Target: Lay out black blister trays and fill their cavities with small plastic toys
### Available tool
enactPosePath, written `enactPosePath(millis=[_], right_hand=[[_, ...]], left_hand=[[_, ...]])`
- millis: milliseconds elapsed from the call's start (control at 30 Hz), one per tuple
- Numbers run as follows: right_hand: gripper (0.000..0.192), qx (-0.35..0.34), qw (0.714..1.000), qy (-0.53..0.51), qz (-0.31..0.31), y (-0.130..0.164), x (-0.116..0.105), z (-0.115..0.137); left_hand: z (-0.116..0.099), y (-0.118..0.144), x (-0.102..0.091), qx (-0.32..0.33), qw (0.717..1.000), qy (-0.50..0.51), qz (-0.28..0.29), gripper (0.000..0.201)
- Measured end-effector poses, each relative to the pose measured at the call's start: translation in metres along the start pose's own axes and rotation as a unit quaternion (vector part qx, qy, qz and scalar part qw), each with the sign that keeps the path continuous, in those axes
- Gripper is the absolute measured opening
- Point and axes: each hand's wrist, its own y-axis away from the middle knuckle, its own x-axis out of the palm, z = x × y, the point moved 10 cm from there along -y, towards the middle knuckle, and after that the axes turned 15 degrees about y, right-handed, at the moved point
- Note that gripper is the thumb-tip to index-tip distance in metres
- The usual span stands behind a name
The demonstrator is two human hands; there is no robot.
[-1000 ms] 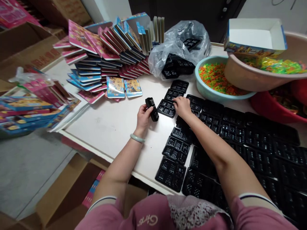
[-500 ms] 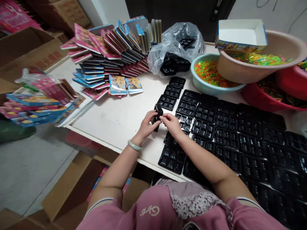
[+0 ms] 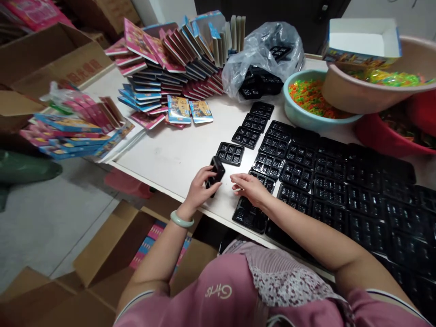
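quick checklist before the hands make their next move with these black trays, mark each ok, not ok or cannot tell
1. Left hand has a grip: ok, thumb and fingers hold a black plastic tray on edge.
2. Held piece is a single tray: cannot tell, the fingers hide part of it.
3. Right hand is away from the held tray: ok, there is a gap between them.
4. Nearest six-compartment tray lies flat on the table: ok.
5. Held tray is apart from that one: cannot tell, they overlap in view.
6. Clear plastic bag is closed: not ok, it gapes with black trays showing.
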Motion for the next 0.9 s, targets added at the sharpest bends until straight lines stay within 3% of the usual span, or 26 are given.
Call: enactPosePath(millis=[67,133,400,533,667,733,800,900], right_hand=[[0.020,-0.077,0.995,0.058,-0.012,0.006,0.004,0.013],[0.020,-0.108,0.991,0.070,-0.046,0.006,0.004,0.019],[0.033,-0.081,0.996,0.004,-0.032,-0.007,0.028,0.005],[0.042,-0.016,0.993,-0.081,-0.080,-0.007,0.021,-0.016],[0.028,0.072,0.981,-0.147,-0.109,0.009,0.009,-0.040],[0.020,0.117,0.980,-0.139,-0.079,0.024,0.011,-0.049],[0.017,0.136,0.985,-0.099,-0.028,0.039,0.019,-0.052],[0.029,0.046,0.999,0.003,0.027,0.048,0.029,-0.034]], left_hand=[[-0.003,0.005,0.015,0.004,0.999,0.009,0.037,0.025],[-0.003,0.006,0.022,0.003,0.999,0.016,0.048,0.026],[0.001,0.005,0.015,-0.014,0.998,0.005,0.058,0.023],[0.011,0.012,-0.015,-0.051,0.997,0.047,-0.020,0.023],[0.008,0.027,-0.056,-0.048,0.992,0.044,-0.110,0.025],[-0.003,0.034,-0.058,-0.026,0.995,0.026,-0.092,0.024],[-0.016,0.041,-0.045,0.000,0.999,0.001,-0.035,0.023],[-0.030,0.050,-0.009,0.030,0.996,-0.044,0.067,0.022]])
